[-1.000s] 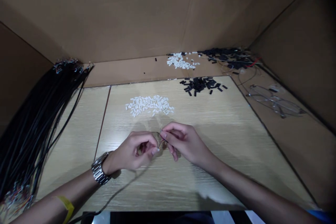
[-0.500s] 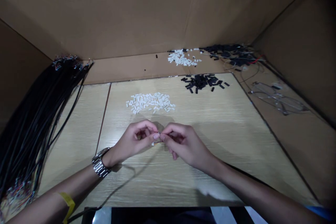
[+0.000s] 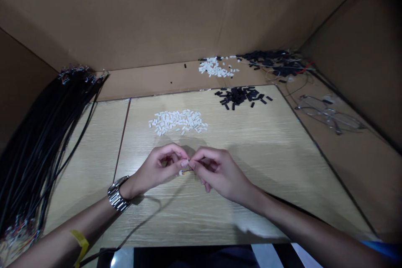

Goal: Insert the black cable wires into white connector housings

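My left hand [image 3: 160, 169] and my right hand [image 3: 216, 172] meet fingertip to fingertip over the wooden board [image 3: 251, 167]. Between them sits a small white connector [image 3: 181, 172] with thin wire ends, pinched by my left thumb and forefinger. My right fingers pinch the wire ends at the connector. A black cable [image 3: 141, 226] trails from my left hand toward the near edge. A metal watch [image 3: 117, 196] is on my left wrist.
A pile of white connectors [image 3: 177, 121] lies beyond my hands, black connectors [image 3: 241, 96] farther right. More white pieces [image 3: 215, 68] and black pieces [image 3: 273, 62] lie at the back. A black cable bundle [image 3: 40, 142] fills the left. Eyeglasses [image 3: 329, 115] rest at right. Cardboard walls surround.
Both hands have risen slightly and closed together; the fingertips now touch at the white connector. My left fingers have turned so the connector shows below them.
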A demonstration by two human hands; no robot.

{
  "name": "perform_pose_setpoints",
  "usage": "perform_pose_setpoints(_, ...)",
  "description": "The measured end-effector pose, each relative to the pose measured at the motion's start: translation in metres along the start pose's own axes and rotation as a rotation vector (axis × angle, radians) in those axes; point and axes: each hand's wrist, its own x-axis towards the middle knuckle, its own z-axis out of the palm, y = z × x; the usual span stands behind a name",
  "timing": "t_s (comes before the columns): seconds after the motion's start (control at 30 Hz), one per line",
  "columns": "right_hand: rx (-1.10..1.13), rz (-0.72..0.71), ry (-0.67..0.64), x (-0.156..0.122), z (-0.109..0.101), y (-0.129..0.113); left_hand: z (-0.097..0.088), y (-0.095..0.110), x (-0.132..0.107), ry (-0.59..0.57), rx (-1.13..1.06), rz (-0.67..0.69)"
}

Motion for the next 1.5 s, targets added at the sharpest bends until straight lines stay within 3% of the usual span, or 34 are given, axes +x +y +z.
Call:
perform_pose_setpoints(0.23, 0.014, -0.015, 0.057, 0.0001, 0.0015, 0.001, 0.0017, 0.0018, 0.0034, 0.023, -0.117, -0.054)
perform_pose_setpoints(0.47, 0.072, -0.024, 0.114, 0.0006, 0.0014, -0.0064, 0.0019, 0.0029, 0.0031, 0.048, -0.083, -0.073)
perform_pose_setpoints(0.73, 0.156, 0.057, 0.001, 0.0053, 0.0008, -0.0025, 0.0024, -0.0009, 0.0017, 0.021, -0.09, -0.027)
perform_pose_setpoints(0.9, 0.234, 0.138, -0.061, 0.0088, -0.0014, 0.0003, 0.0019, -0.0014, 0.001, 0.022, 0.099, 0.057)
perform_pose_setpoints(1.5, 0.262, 0.087, -0.004, 0.0075, 0.0006, -0.0054, 0.0033, -0.0037, 0.0008, 0.052, 0.07, 0.047)
